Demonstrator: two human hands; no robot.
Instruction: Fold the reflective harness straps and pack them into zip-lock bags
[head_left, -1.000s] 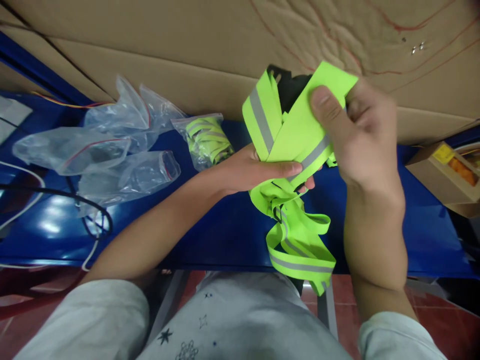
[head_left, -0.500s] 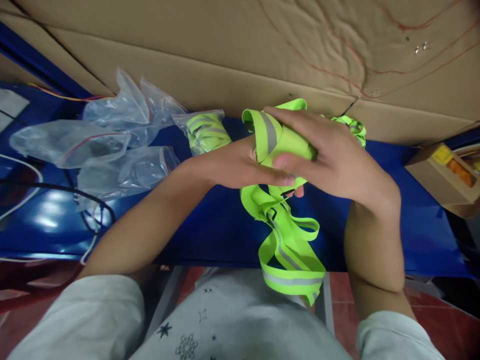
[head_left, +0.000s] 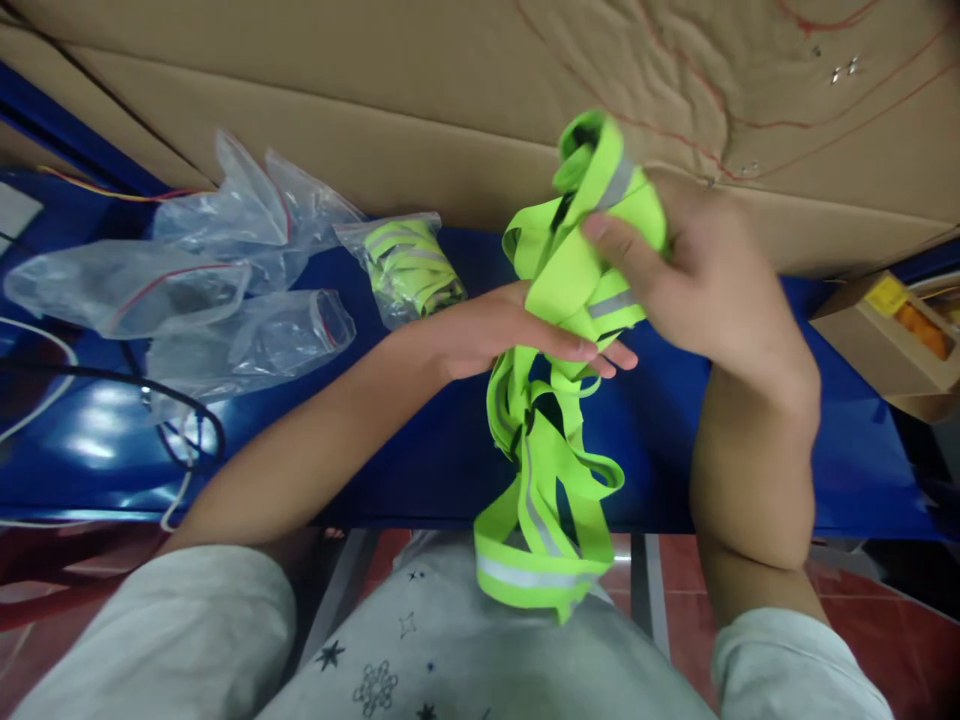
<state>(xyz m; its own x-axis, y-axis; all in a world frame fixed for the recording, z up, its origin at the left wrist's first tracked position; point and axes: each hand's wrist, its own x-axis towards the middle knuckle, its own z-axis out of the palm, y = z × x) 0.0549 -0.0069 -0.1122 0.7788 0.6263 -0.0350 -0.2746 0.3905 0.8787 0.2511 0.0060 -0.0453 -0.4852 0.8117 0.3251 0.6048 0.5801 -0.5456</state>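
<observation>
A bundle of neon-green straps with grey reflective stripes [head_left: 551, 550] hangs from my hands over the front edge of the blue table. My right hand [head_left: 682, 260] grips the folded upper part, thumb on top. Lower down, my left hand [head_left: 517, 330] is wrapped round the straps, its fingertips showing past their right side. Loose loops dangle below it in front of the shirt. Left of the hands, a clear bag [head_left: 412, 262] packed with similar green straps lies at the back of the table.
Several clear plastic bags [head_left: 195, 285] lie at the left, beside black and white cables [head_left: 180, 400]. Brown cardboard [head_left: 390, 140] lines the back of the blue table [head_left: 420, 440]. A small cardboard box [head_left: 885, 350] stands at the right.
My right hand has moved up and away from my left hand, lifting the folded upper straps. The dangling loops have swung left.
</observation>
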